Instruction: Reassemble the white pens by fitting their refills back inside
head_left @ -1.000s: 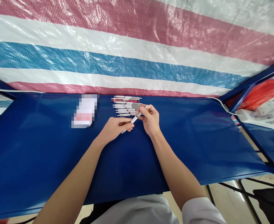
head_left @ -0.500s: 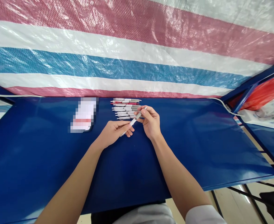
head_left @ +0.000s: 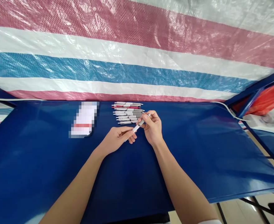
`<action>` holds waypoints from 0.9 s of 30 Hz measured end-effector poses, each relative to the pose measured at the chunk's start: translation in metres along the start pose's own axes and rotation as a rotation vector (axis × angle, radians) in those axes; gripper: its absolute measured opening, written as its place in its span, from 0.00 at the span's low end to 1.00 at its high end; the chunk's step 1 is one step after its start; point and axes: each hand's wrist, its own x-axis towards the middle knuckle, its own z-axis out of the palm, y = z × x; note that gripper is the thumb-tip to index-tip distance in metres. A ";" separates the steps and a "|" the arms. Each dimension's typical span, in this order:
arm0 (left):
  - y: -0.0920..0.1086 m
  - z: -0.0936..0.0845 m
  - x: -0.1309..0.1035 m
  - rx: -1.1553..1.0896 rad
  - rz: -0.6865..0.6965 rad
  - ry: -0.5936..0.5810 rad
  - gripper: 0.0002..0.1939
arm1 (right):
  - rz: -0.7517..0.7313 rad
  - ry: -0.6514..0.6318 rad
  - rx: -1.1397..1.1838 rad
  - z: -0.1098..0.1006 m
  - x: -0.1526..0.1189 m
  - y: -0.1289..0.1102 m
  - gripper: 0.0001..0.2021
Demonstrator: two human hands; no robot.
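A white pen [head_left: 136, 128] with a grey grip is held at a slant between my two hands, its tip pointing up and to the right. My left hand [head_left: 118, 139] pinches the lower, clicker end between thumb and fingers. Around the grey grip near the tip, the thumb and fingers of my right hand [head_left: 153, 129] are closed. Just beyond my hands lies a row of several similar pens [head_left: 127, 113], side by side and tips to the right. Most are white and grey; one near the back is red.
On the blue tabletop [head_left: 45, 161], left of the pens, lies a phone-like object [head_left: 84, 119], blurred over. A striped plastic sheet [head_left: 127, 71] rises behind the table. Blue frame bars [head_left: 251, 98], a white cable [head_left: 228, 109] and a red plastic bag [head_left: 267, 99] are at the right.
The whole view has shifted a little, so the table sits lower in it. My right hand has slid slightly toward the pen's grip; both hands still hold the pen.
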 end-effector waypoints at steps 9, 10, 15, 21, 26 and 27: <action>-0.002 -0.004 0.001 -0.163 -0.045 -0.046 0.15 | 0.110 -0.038 0.055 -0.003 0.000 -0.003 0.11; -0.001 -0.005 0.000 -0.167 -0.048 -0.049 0.16 | 0.110 -0.033 0.058 -0.003 0.000 -0.002 0.11; -0.004 -0.005 0.000 -0.175 -0.064 -0.058 0.16 | 0.083 -0.013 0.076 -0.001 0.002 0.002 0.13; -0.009 -0.004 0.002 -0.187 -0.077 -0.071 0.17 | 0.041 0.013 0.036 -0.001 0.003 0.004 0.12; -0.006 -0.006 0.002 -0.243 -0.088 -0.077 0.17 | 0.104 -0.045 0.024 -0.003 0.001 -0.001 0.12; -0.005 -0.006 0.002 -0.255 -0.093 -0.081 0.17 | 0.115 -0.047 0.021 -0.004 0.001 -0.001 0.11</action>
